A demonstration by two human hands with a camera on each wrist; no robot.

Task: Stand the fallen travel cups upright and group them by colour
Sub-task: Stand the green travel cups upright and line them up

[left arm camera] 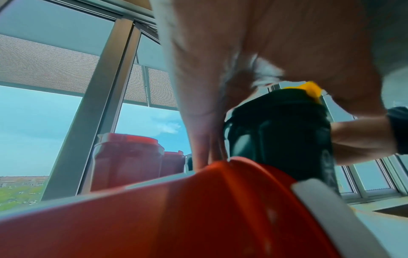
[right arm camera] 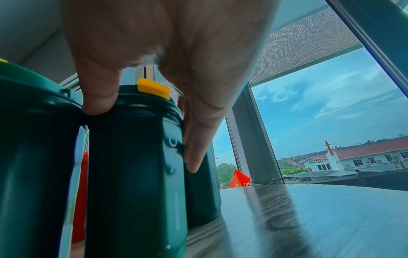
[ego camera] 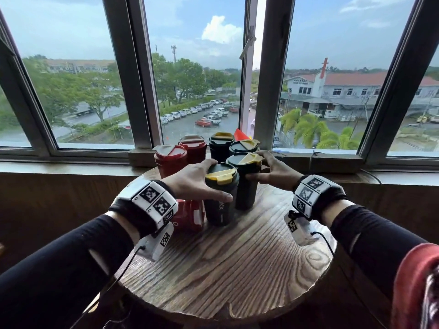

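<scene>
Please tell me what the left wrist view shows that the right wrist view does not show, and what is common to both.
Only the left wrist view shows the fallen red cup lying close under the camera, two upright red cups near the window, and the left hand gripping the nearest dark cup.

Only the right wrist view shows the right hand gripping the second dark cup, the wooden table and a red-roofed building.

Both show dark cups with yellow lid tabs and window frames.

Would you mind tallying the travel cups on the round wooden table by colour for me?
Dark green travel cups with yellow lid flaps: 4
Red travel cups with grey lid flaps: 3, one lying on its side
Total: 7
</scene>
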